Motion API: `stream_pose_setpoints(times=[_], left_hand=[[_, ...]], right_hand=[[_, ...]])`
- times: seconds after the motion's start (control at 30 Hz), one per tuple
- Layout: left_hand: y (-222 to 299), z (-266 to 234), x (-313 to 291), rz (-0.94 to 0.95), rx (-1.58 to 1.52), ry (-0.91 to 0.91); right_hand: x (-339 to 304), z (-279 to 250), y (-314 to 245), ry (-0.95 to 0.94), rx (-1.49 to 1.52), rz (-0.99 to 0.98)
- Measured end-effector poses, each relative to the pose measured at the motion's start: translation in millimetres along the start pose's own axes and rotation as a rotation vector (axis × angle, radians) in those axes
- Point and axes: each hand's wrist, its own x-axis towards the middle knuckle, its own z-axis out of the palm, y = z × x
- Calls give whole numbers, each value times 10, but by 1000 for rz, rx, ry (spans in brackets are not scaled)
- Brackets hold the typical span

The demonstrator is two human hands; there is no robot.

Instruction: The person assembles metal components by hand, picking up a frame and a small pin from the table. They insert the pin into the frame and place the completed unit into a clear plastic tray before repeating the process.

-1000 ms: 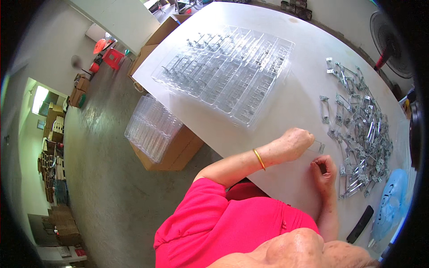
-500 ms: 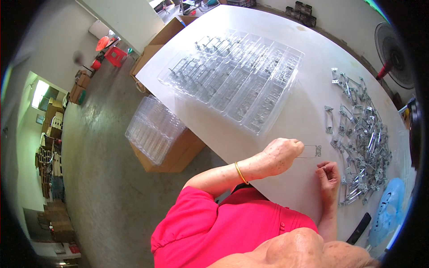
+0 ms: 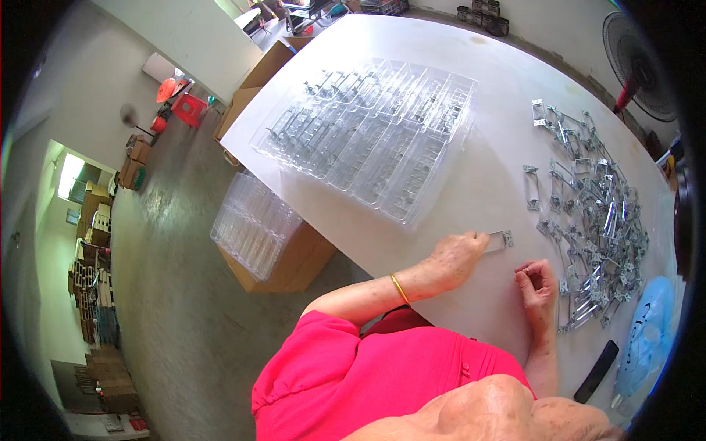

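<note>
Silvery metal shows between the person's hands: a slim metal bracket, reaching out from the left hand above the middle of the white worktop. That hand's grip is closed, thumb and fingers pinching one end of the bracket, while the plate-like end points toward the worktop's right edge. A yellow bangle circles the left wrist. Near the bracket's outer end, but apart from it, is the right hand. Its grip is curled nearly closed, thumb against the fingers; whether anything is pinched there, I cannot tell.

Just beyond the right hand, a loose heap of brackets spreads along the right side of the worktop, with one single bracket lying at its left fringe. A clear plastic tray, its compartments holding metal parts, lies toward the worktop's left corner. Near the right edge are a black oblong object and a blue bag. Beside the left edge, clear trays are stacked on a cardboard box.
</note>
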Motion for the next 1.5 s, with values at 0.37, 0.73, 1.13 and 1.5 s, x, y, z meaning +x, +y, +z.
stream_pose_setpoints(times=[0.37,0.73,1.13,1.5], left_hand=[[-94,122,-22,183,280,40],[-35,-69,-97,390,325,165],[60,-1853,-249,416,458,479],[-1321,-2748,672,93,701,406]], right_hand=[[1,0,3,-18,-17,-32],[11,8,38,-13,-28,-54],[12,-2,-21,4,-38,-70],[18,-42,34,-50,-33,-35]])
